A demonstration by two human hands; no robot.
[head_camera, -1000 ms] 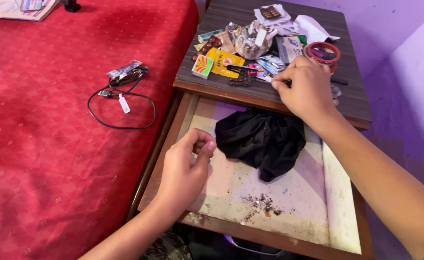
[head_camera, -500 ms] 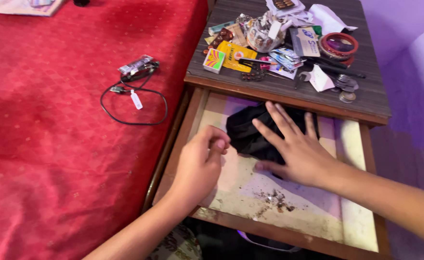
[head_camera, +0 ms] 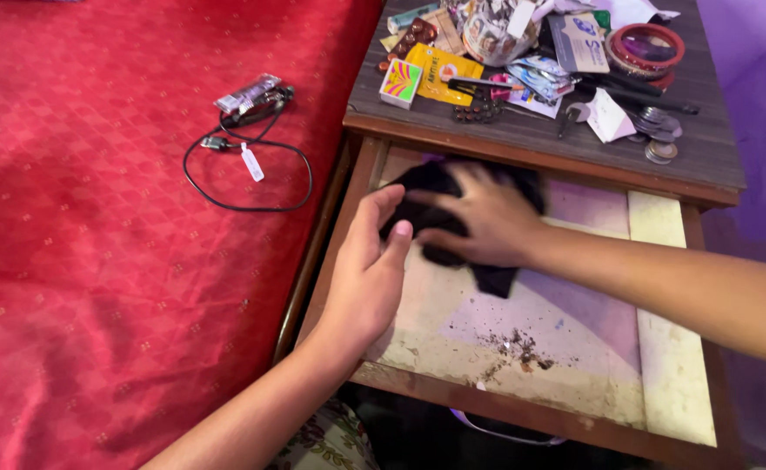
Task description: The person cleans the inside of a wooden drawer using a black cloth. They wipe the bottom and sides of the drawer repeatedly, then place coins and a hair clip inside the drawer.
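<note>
A red bedspread was spread beside a wooden bedside table whose drawer, lined with stained paper, had been pulled fully out so that its contents could be reached from above. A crumpled black cloth lay at the back left of the drawer, pressed down under the spread fingers of the right hand. The left hand was held open and loosely curved at the cloth's left edge, nothing being gripped in it, while crumbs of dirt lay near the front.

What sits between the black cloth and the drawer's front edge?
Head view: mostly bare paper lining, with a small patch of dark crumbs between the black cloth and the drawer's front edge.
</note>
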